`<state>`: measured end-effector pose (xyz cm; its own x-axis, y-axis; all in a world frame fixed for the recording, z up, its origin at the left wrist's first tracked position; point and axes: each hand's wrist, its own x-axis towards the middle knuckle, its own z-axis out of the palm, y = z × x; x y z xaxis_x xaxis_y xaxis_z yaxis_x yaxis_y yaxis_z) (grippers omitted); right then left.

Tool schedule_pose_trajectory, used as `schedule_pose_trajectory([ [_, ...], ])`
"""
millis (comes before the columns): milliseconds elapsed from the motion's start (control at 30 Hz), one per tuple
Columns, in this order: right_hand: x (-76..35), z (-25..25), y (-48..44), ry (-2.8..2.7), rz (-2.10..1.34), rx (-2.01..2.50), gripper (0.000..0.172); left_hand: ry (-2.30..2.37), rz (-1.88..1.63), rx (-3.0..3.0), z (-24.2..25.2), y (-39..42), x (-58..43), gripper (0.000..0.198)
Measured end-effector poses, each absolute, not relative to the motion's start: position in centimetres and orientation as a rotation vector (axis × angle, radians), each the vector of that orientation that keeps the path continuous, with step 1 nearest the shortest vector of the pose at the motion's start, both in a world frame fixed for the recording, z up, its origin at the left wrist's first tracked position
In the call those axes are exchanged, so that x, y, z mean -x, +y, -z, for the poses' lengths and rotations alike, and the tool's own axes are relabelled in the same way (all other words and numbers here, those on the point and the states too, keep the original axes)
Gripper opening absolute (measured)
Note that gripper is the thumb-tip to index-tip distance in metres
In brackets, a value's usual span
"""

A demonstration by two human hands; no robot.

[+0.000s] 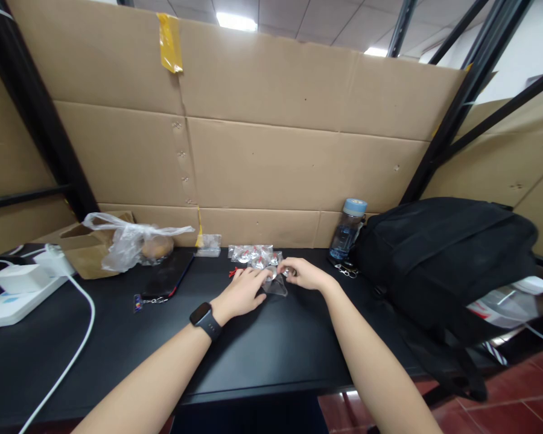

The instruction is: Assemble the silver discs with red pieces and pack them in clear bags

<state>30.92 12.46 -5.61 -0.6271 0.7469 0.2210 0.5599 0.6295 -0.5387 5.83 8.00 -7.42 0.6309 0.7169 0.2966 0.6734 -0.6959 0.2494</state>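
Observation:
My left hand (244, 292), with a dark watch (205, 319) on its wrist, lies palm down with its fingers stretched out and the thumb apart. Its fingertips touch the edge of a small clear plastic bag (278, 287) on the black tabletop. From the other side, my right hand (304, 274) pinches a small round silvery item (288, 272) between thumb and fingers; its exact kind is too small to tell. Just beyond both hands lie several clear packets (253, 253) holding silvery pieces with red bits. A red cord (233, 273) shows beside the left fingers.
A water bottle (347, 229) and black backpack (443, 265) stand at right. On the left are a phone (168, 274), a plastic bag with a round brown item (157, 246), a paper bag (88, 250) and a power strip (9, 304) with a white cable. Cardboard (262, 163) closes the back.

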Motion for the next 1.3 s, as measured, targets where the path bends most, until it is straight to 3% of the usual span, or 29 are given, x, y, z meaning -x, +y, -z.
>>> schedule_pose_trajectory([
  [100, -30.8, 6.1, 12.7, -2.451, -0.709, 1.048, 0.023, 1.21, -0.645, -2.695, 8.0, 8.8, -6.1, 0.012],
  [233, -30.8, 6.1, 12.9, -2.401, -0.682, 1.015, 0.006, 1.246, -0.714, -2.577, 7.9, 9.6, -5.6, 0.015],
  [500, -30.4, 7.0, 13.4, -1.977, -1.056, 1.098, 0.022, 1.415, -0.825, -2.227, 7.3, 10.1, -5.1, 0.013],
  [567, -30.1, 7.4, 13.3, -1.944, -1.081, 1.105, 0.03, 1.454, -0.824, -2.185, 7.6, 10.2, -5.3, 0.023],
  [667, -29.9, 7.3, 13.0, -2.038, -0.973, 1.151, 0.045, 1.489, -0.804, -2.185, 8.0, 10.1, -5.6, 0.036],
  [867, -29.7, 6.7, 12.6, -2.314, -0.58, 1.244, 0.026, 1.49, -0.684, -2.344, 8.7, 9.7, -6.2, 0.02],
  [1167, -29.6, 7.4, 12.8, -2.526, -0.369, 1.194, 0.032, 1.496, -0.594, -2.62, 8.4, 9.3, -6.1, 0.035],
  [1300, -29.6, 7.3, 12.5, -2.549, -0.281, 1.273, 0.042, 1.501, -0.569, -2.621, 8.4, 9.0, -6.4, 0.031],
])
